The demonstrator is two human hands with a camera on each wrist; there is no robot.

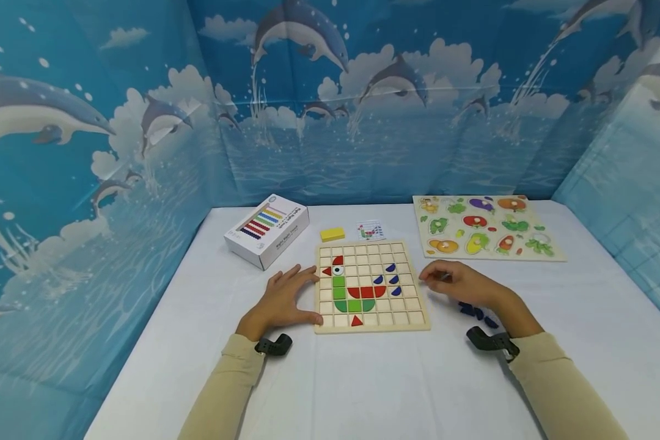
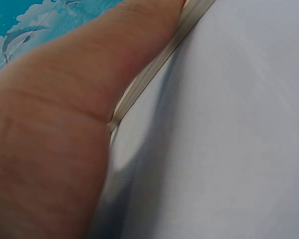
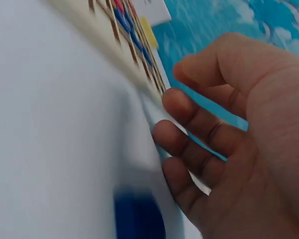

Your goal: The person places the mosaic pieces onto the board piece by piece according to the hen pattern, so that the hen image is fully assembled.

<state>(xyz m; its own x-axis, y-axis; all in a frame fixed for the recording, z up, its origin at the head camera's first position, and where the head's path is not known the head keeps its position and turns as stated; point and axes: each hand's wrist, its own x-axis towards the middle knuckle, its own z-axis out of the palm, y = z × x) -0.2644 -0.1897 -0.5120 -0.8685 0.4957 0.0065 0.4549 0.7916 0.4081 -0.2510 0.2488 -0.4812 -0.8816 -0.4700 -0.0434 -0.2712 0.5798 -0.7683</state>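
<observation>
The left hand (image 1: 286, 300) is bracing the grid board's (image 1: 371, 286) left edge, fingers relaxed, mid-tabletop (image 1: 363, 379). The right hand (image 1: 462, 284) is hovering loosely curled, grasping nothing. Board seems stiff, light; best gripped at edges.

This looks like a staged play or recording booth rather than a lived-in room. Blue fabric backdrops printed with leaping dolphins, clouds and sea (image 1: 363, 122) hang creased around three sides of a table covered in a plain white cloth (image 1: 363, 379). On it lie children's toys: a square wooden grid board with coloured tiles (image 1: 370, 286), a flat wooden vegetable peg puzzle (image 1: 484, 227), a white cardboard box printed with coloured bead rows (image 1: 266, 230) and a small yellow block (image 1: 332, 234).
</observation>
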